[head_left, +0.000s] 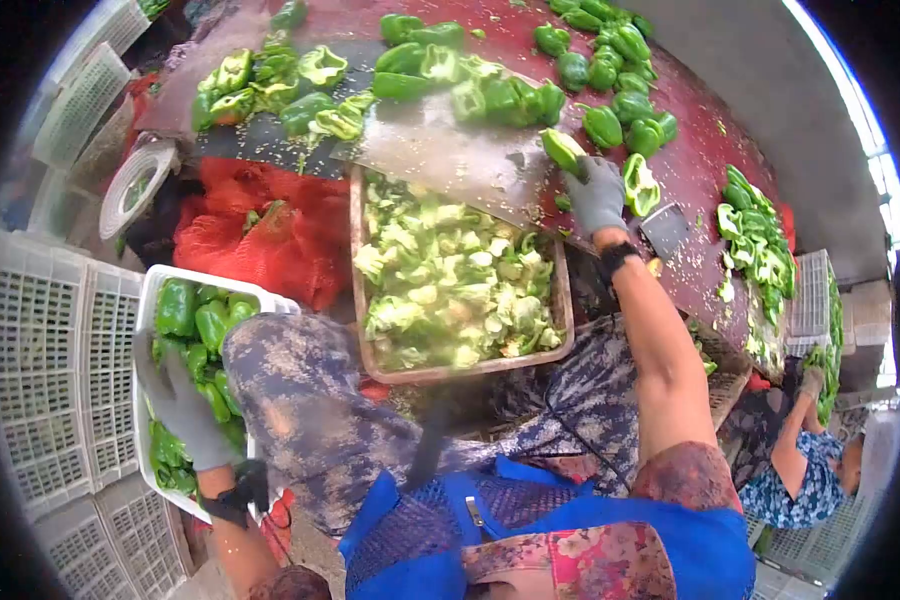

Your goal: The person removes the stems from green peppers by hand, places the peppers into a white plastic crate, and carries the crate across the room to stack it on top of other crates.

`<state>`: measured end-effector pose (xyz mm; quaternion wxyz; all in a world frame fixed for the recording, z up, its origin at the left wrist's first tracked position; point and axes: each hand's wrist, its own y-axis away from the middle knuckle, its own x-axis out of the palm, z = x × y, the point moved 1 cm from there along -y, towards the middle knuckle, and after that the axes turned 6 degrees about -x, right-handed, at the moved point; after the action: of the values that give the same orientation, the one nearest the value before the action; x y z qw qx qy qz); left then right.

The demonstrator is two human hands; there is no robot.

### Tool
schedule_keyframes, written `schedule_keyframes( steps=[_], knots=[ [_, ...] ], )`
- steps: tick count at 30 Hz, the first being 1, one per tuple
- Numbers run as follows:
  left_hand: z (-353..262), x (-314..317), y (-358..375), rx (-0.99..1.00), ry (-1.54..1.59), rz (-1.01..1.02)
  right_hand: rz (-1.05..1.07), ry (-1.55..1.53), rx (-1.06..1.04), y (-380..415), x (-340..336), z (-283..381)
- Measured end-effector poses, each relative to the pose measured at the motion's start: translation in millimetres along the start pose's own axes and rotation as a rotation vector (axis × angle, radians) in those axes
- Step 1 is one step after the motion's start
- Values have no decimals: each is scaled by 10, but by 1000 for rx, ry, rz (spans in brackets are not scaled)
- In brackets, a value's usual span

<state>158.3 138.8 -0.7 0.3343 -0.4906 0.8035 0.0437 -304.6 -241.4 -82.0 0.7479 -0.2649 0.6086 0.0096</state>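
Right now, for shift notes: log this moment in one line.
left hand: at white crate of green peppers | right hand: touching pepper piece | pale scraps: in tray | flat metal piece: on table

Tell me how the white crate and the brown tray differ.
The white crate holds green peppers, the brown tray pale pepper scraps. The crate stands to the person's left, the tray in front. The left hand is over the crate; no hand is over the tray. Both are open-topped.

Peppers [602, 127] r grn, tabletop [700, 112] dk red, rt sleeve [685, 477] floral.
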Motion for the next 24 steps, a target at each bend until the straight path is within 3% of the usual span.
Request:
schedule_keyframes(
  steps=[1, 4, 5, 6, 7, 9, 10, 12, 13, 16, 19, 24],
  knots=[
    [-138, 133, 20, 214, -72, 21, -76, 37, -90, 54, -115, 170],
    [-972, 455, 146, 410, 205, 298, -247, -267, -372, 194, -477, 690],
    [-1130, 649, 195, 338, 395, 486, -294, -316, -481, 253, -644, 876],
    [-1181, 940, 245, -157, 810, 655, -281, -401, -538, 313, -844, 1085],
    [-1206, 1085, 302, -161, 882, 858, -300, -440, -613, 375, -1018, 1264],
    [-1056, 1526, 221, -589, 1161, 1382, -308, -393, -770, 468, -1149, 1455],
    [-1326, 1475, 282, -744, 1110, 1394, -260, -370, -856, 499, -1204, 1519],
    [-1376, 1498, 491, -360, 1132, 1319, -133, -375, -889, 569, -1288, 1705],
    [-1241, 1609, 474, -836, 1368, 1505, -44, -398, -857, 616, -1308, 1768],
    [-1110, 1640, 666, -719, 1226, 1356, 285, -666, -630, 689, -1322, 1859],
    [-1091, 1636, 810, -689, 1176, 1186, 581, -1201, -124, 801, -1084, 2044],
    [-1098, 1526, 821, -519, 1231, 1158, 614, -1539, 65, 804, -781, 2189]
  ],
)
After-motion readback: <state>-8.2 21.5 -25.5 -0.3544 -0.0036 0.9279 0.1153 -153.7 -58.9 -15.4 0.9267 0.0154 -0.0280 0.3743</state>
